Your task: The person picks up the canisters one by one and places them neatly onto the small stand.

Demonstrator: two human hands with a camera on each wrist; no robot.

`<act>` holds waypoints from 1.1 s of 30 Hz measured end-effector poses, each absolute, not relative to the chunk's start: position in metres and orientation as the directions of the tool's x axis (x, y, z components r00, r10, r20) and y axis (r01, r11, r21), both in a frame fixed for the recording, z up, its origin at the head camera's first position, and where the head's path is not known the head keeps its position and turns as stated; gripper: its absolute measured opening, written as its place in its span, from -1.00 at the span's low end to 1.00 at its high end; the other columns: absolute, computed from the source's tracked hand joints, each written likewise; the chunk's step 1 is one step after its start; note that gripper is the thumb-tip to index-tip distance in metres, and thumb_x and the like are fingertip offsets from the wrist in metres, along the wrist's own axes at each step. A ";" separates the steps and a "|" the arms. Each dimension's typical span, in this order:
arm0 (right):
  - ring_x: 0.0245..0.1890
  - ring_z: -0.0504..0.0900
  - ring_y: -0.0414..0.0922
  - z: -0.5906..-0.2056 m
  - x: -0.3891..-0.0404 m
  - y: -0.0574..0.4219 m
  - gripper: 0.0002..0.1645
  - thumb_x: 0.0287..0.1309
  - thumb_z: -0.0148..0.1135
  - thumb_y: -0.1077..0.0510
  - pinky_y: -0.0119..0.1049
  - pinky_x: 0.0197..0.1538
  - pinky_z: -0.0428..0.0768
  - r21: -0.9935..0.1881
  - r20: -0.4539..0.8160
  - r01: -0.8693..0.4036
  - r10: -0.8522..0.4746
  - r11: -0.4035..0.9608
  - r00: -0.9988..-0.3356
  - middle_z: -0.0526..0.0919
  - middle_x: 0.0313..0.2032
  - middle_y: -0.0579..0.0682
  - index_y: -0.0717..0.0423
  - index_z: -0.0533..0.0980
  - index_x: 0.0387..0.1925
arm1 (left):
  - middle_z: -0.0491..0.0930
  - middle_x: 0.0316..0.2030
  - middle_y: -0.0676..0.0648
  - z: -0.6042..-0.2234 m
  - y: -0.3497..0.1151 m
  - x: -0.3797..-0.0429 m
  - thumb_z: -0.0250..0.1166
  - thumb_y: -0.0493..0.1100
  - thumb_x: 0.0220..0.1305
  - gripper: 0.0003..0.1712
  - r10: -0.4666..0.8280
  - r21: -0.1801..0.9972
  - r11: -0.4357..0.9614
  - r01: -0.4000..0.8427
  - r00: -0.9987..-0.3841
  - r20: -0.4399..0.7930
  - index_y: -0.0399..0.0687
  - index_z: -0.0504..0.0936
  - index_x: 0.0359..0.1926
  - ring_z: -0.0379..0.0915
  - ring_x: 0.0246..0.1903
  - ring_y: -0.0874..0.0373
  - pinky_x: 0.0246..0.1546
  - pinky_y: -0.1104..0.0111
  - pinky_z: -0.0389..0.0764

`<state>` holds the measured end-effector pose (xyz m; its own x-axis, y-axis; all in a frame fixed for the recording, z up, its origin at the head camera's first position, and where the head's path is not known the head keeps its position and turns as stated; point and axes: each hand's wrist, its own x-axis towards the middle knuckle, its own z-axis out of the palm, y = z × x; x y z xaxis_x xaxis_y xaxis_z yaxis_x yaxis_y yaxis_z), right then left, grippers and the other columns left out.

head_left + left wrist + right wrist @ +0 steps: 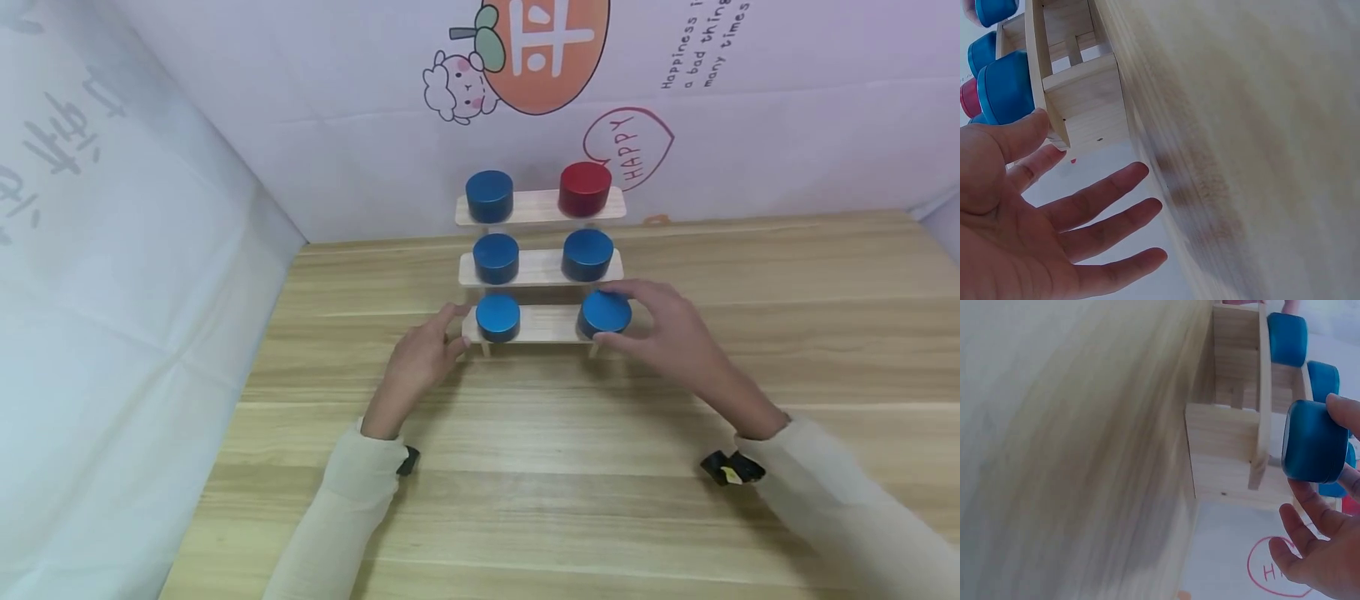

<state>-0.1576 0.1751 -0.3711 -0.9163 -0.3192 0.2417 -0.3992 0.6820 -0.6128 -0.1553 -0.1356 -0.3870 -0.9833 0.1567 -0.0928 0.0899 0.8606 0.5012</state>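
Observation:
A three-tier wooden stand carries round, flat-topped tins. My right hand grips a blue tin between thumb and fingers at the right end of the lowest tier. In the right wrist view, that tin looks tilted and slightly off the board. At the stand's left end, my left hand pinches the lowest board's tip between thumb and index finger, the other fingers spread, as the left wrist view shows. Beside it sits another blue tin on the same tier.
Two blue tins, left and right, stand on the middle tier. On the top tier are a blue tin and a red tin. Behind the wooden table hangs a printed white cloth; another covers the left side.

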 end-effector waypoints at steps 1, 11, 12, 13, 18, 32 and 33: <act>0.09 0.28 0.04 -0.373 -0.158 0.174 -0.25 -0.21 0.36 -0.20 0.12 -0.02 0.29 -0.607 0.245 -0.402 -0.320 0.685 -0.915 0.41 0.08 -0.06 -0.13 0.40 0.10 | 0.35 -0.69 -0.01 -0.387 -0.135 -0.155 0.11 -0.02 0.25 -0.48 0.159 0.503 0.860 0.091 -0.983 -0.094 0.28 0.24 0.22 0.27 -0.73 0.14 -0.69 0.31 0.29; 0.12 0.25 0.07 -0.378 -0.157 0.165 -0.24 -0.18 0.32 -0.24 0.16 0.00 0.27 -0.577 0.203 -0.371 -0.312 0.728 -0.928 0.39 0.09 -0.03 -0.15 0.37 0.12 | 0.28 -0.72 0.00 -0.387 -0.130 -0.151 0.11 -0.02 0.25 -0.49 0.165 0.477 0.872 0.107 -0.983 -0.083 0.26 0.25 0.21 0.18 -0.74 0.14 -0.71 0.33 0.22; 0.11 0.25 0.07 -0.378 -0.157 0.165 -0.24 -0.18 0.32 -0.23 0.16 0.01 0.27 -0.573 0.202 -0.369 -0.311 0.732 -0.929 0.39 0.09 -0.02 -0.13 0.37 0.12 | 0.27 -0.72 0.00 -0.387 -0.129 -0.151 0.11 -0.02 0.25 -0.49 0.167 0.473 0.874 0.112 -0.983 -0.077 0.25 0.25 0.21 0.17 -0.74 0.14 -0.71 0.33 0.21; 0.11 0.25 0.07 -0.378 -0.156 0.166 -0.24 -0.18 0.32 -0.23 0.16 0.01 0.26 -0.569 0.200 -0.367 -0.309 0.736 -0.930 0.39 0.09 -0.01 -0.12 0.37 0.12 | 0.26 -0.73 0.01 -0.386 -0.129 -0.150 0.12 -0.02 0.24 -0.50 0.168 0.469 0.876 0.117 -0.983 -0.070 0.25 0.26 0.21 0.16 -0.73 0.13 -0.71 0.33 0.20; 0.11 0.25 0.08 -0.378 -0.156 0.165 -0.23 -0.17 0.31 -0.25 0.16 0.03 0.24 -0.556 0.186 -0.354 -0.302 0.752 -0.935 0.39 0.09 0.01 -0.09 0.37 0.13 | 0.24 -0.74 0.02 -0.386 -0.128 -0.149 0.13 -0.03 0.24 -0.50 0.173 0.463 0.877 0.132 -0.984 -0.048 0.24 0.27 0.20 0.15 -0.74 0.15 -0.72 0.34 0.18; 0.09 0.29 0.09 -0.382 -0.154 0.161 -0.20 -0.17 0.30 -0.25 0.14 0.02 0.26 -0.538 0.249 -0.399 -0.312 0.743 -0.917 0.41 0.08 0.03 -0.04 0.37 0.14 | 0.29 -0.72 0.02 -0.386 -0.133 -0.148 0.14 -0.03 0.23 -0.49 0.177 0.458 0.879 0.135 -0.983 -0.050 0.26 0.27 0.20 0.21 -0.68 0.11 -0.68 0.31 0.23; 0.09 0.29 0.10 -0.383 -0.154 0.161 -0.19 -0.18 0.30 -0.25 0.14 0.02 0.26 -0.537 0.250 -0.401 -0.314 0.742 -0.916 0.41 0.09 0.03 -0.04 0.36 0.14 | 0.29 -0.72 0.01 -0.387 -0.133 -0.148 0.14 -0.03 0.22 -0.49 0.178 0.459 0.878 0.134 -0.983 -0.053 0.25 0.27 0.20 0.21 -0.68 0.11 -0.68 0.31 0.24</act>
